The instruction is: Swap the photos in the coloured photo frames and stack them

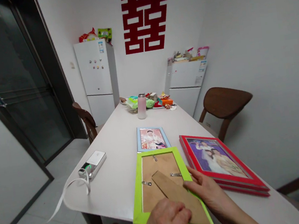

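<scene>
A lime-green photo frame (137, 193) is back side up in front of me, over the table's near edge. Its brown backing board (148, 166) carries a folding stand (176, 199) and small metal turn clips (175, 175). My right hand (212, 195) grips the frame's right edge, thumb on top. Over the lower part of the backing, my left hand (169, 216) is closed with curled fingers on the frame; its fingertips are hidden. Just beyond lies a light-blue photo frame (138, 140), picture up. To the right are stacked red photo frames (200, 167).
On the white table (114, 178), a power bank (93, 164) with a pale strap (55, 210) sits at left. A pink bottle (141, 107) stands before a pile of snack packets (150, 101). Wooden chairs (226, 102) flank the table; two white fridges (97, 71) stand behind.
</scene>
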`<act>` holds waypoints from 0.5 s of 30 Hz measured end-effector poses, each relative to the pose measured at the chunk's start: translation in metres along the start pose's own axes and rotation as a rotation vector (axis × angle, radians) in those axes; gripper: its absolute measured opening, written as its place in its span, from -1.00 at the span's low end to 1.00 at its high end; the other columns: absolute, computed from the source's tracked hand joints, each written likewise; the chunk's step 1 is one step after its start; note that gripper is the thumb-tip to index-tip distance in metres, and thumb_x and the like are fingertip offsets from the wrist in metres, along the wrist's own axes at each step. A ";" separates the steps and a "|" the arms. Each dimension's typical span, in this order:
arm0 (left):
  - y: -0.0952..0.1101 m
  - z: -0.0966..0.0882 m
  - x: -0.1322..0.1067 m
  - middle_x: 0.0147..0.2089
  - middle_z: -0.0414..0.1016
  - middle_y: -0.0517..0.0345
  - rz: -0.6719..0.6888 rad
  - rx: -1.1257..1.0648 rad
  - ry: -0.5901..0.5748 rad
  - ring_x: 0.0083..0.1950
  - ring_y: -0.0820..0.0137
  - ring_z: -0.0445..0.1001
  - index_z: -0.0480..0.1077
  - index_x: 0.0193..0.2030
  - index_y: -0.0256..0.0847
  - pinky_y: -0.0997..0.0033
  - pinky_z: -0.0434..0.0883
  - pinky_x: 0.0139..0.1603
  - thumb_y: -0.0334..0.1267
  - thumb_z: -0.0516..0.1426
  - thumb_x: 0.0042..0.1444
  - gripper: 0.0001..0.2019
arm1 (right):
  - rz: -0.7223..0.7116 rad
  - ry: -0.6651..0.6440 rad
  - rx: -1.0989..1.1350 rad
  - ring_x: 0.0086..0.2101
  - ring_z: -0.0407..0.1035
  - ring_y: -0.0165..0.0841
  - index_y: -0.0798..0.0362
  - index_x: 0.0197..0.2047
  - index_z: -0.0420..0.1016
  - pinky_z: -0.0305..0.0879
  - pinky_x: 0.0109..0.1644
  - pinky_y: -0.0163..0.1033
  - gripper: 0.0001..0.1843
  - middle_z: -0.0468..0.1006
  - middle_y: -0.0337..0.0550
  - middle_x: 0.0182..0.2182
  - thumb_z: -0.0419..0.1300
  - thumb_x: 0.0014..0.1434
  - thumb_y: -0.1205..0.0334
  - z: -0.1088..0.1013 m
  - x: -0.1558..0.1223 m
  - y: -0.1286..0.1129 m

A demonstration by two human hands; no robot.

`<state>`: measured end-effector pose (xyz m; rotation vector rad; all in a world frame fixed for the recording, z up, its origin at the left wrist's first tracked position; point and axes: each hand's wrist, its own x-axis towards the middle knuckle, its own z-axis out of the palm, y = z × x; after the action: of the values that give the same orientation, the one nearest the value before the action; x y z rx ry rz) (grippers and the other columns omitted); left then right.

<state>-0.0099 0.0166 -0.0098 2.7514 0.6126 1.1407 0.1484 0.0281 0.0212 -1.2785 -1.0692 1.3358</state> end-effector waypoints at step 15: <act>-0.016 -0.011 -0.010 -0.19 0.43 0.08 -0.230 -0.117 -0.339 -0.21 0.32 0.36 0.29 -0.19 -0.25 0.32 0.34 -0.15 -0.36 0.13 -0.12 -0.72 | -0.261 0.128 -1.211 -0.26 0.32 -0.29 0.21 -0.17 0.39 0.19 -0.13 -0.25 -0.63 0.41 0.03 -0.27 0.00 -0.09 0.32 -0.008 0.019 0.029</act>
<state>-0.0291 0.0264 -0.0122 2.6029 0.7624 0.6224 0.1549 0.0423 -0.0110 -1.9100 -1.9772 0.2982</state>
